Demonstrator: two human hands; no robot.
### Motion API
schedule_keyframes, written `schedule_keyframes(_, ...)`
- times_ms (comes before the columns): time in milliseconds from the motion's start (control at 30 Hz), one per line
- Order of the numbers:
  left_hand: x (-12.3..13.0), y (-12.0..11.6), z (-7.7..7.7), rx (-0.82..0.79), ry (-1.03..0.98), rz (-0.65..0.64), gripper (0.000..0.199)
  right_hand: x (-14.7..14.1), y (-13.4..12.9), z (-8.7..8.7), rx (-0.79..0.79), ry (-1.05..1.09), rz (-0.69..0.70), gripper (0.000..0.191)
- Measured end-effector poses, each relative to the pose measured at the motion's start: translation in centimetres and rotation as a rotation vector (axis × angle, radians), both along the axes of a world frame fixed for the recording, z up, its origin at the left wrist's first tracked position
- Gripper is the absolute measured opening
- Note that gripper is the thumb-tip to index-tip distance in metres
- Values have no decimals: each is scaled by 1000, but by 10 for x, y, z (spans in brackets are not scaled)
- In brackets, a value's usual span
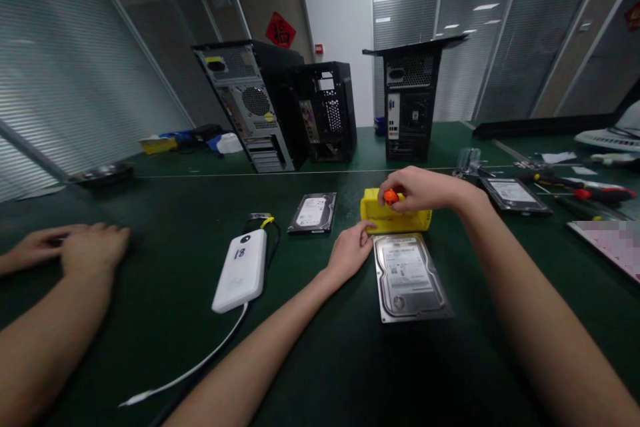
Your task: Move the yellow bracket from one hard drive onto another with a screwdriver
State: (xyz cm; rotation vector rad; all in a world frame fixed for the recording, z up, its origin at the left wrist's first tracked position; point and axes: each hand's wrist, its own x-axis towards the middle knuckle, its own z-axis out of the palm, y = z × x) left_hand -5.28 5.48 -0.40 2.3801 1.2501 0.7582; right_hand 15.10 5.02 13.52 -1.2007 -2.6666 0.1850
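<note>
My right hand [411, 188] is closed, pinching a small rounded orange object [391, 197] whose kind I cannot make out. It is held over the front of a yellow plastic bin [400, 221]. My left hand [351, 245] lies low at the bin's left front corner, its fingers closed on that edge. Directly in front of the bin, a silver hard drive [407, 277] rests label side up on the dark green table, near my left fingertips. A second hard drive [313, 213] lies farther left.
A white power bank [241, 270] with a cable lies left. Another person's hands [95, 247] rest at far left. Computer cases [273, 107] and a separate tower [409, 103] stand behind. At right are another hard drive [513, 194], a red-handled tool [605, 194] and a pink-white panel [610, 247].
</note>
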Motion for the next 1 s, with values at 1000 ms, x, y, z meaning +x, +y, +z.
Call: schedule_keyframes(1000, 6, -12, 5, 72, 299, 41, 37, -4, 3, -4, -3, 123, 50, 26)
